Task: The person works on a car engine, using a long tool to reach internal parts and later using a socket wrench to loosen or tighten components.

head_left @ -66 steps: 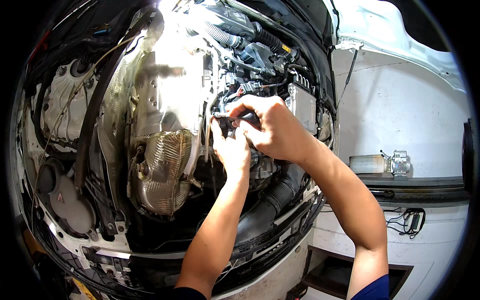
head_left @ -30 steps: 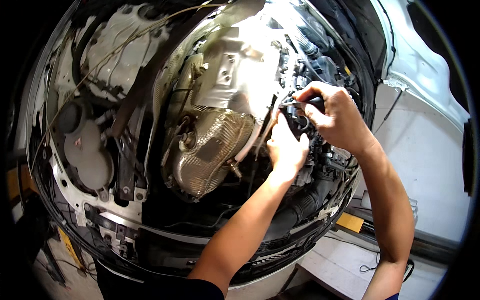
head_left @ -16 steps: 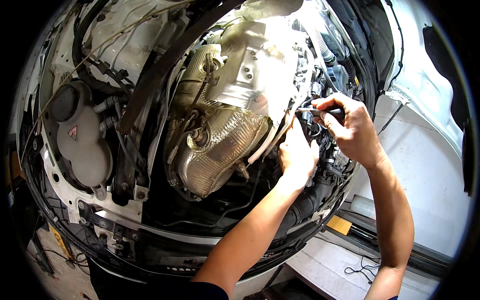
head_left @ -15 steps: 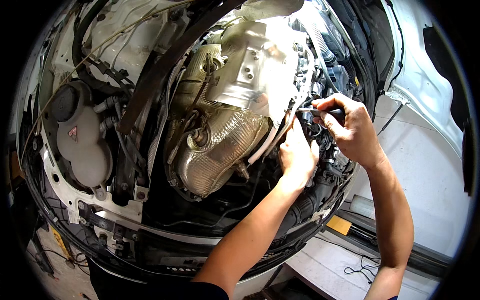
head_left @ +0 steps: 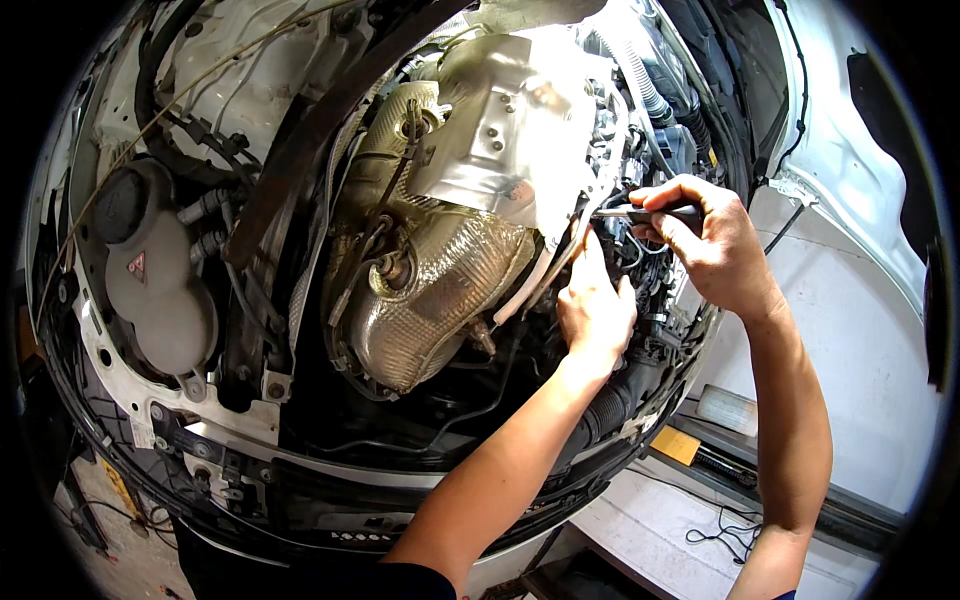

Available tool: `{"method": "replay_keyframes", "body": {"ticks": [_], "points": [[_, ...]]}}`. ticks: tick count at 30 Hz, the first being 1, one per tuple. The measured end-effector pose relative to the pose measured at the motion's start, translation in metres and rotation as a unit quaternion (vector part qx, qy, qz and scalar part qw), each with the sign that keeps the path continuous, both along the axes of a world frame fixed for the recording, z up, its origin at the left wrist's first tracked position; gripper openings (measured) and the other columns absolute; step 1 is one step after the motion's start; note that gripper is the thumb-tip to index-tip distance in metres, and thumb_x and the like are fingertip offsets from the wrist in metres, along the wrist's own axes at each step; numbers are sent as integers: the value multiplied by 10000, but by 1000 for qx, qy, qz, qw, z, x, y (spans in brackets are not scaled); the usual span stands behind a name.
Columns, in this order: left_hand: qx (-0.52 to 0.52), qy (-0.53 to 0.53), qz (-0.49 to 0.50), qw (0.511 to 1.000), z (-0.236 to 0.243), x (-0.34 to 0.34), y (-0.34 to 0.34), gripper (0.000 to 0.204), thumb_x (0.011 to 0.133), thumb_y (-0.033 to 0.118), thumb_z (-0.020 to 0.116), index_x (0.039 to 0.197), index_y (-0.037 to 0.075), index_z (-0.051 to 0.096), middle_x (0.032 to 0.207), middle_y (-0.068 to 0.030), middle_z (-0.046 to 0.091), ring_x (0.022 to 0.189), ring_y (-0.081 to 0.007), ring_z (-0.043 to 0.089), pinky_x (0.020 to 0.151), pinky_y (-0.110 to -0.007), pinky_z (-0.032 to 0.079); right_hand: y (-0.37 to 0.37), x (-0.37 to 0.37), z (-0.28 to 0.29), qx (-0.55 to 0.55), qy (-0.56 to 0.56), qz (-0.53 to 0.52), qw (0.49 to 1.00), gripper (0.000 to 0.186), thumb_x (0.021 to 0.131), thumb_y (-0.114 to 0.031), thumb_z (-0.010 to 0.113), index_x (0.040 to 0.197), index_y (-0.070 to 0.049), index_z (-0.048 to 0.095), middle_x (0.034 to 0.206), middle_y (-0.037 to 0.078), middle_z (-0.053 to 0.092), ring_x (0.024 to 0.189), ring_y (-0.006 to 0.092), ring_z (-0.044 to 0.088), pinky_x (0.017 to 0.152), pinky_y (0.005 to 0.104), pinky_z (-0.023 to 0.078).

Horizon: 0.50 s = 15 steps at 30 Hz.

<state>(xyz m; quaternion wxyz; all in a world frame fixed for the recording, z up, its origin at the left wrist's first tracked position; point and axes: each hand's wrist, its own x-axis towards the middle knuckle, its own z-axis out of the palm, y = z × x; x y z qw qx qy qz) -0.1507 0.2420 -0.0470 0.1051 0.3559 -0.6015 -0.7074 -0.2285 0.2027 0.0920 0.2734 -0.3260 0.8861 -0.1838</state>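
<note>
My right hand (head_left: pixel 715 235) grips the dark handle of a screwdriver (head_left: pixel 678 212). Its thin metal shaft points left, and the tip is lost among the hoses and wiring beside the engine. Just below the shaft is my left hand (head_left: pixel 597 305), palm side down among the parts, fingers stretched upward with the thumb apart. Its fingertips end at a pale hose (head_left: pixel 581 232) near the screwdriver tip and are partly hidden there. To the left of both hands, a silver heat shield (head_left: pixel 480 140) and a gold-toned, dimpled metal cover (head_left: pixel 440 300) sit on the engine.
A translucent coolant tank (head_left: pixel 160 290) with a black cap stands at the left. A dark bar (head_left: pixel 300 170) slants across the bay. Below my left hand runs a black ribbed hose (head_left: pixel 605 408). The front crossmember (head_left: pixel 250 425) edges the bay. A yellow block (head_left: pixel 676 445) lies at the right.
The engine bay sits slightly farther left in the view. My right hand and the screwdriver have shifted a little to the right; my left hand stays nearly in place.
</note>
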Motion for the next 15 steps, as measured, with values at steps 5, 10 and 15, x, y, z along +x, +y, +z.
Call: {"method": "replay_keyframes", "body": {"ticks": [5, 10, 15], "points": [[23, 16, 15, 999, -4, 0, 2, 760, 760, 218, 656, 1389, -6, 292, 1317, -235, 449, 1155, -350, 508, 987, -393, 404, -5, -7, -2, 26, -11, -11, 1000, 135, 820, 2, 506, 902, 75, 585, 822, 105, 637, 767, 125, 636, 703, 243, 515], [14, 10, 20, 1000, -1, 0, 2, 742, 763, 205, 653, 1381, -12, 305, 1301, -245, 458, 1131, -374, 520, 977, -392, 416, -2, -13, -6, 25, -28, -9, 999, 120, 841, -12, 521, 904, 66, 587, 823, 109, 640, 772, 132, 647, 698, 247, 518], [4, 68, 51, 996, -1, 4, 8, 707, 784, 153, 622, 1380, -39, 292, 1344, -269, 405, 1136, -390, 512, 990, -386, 406, -3, -14, -11, 22, 8, 28, 999, 110, 832, -31, 539, 888, 50, 587, 761, 107, 638, 708, 136, 640, 657, 254, 511]]}}
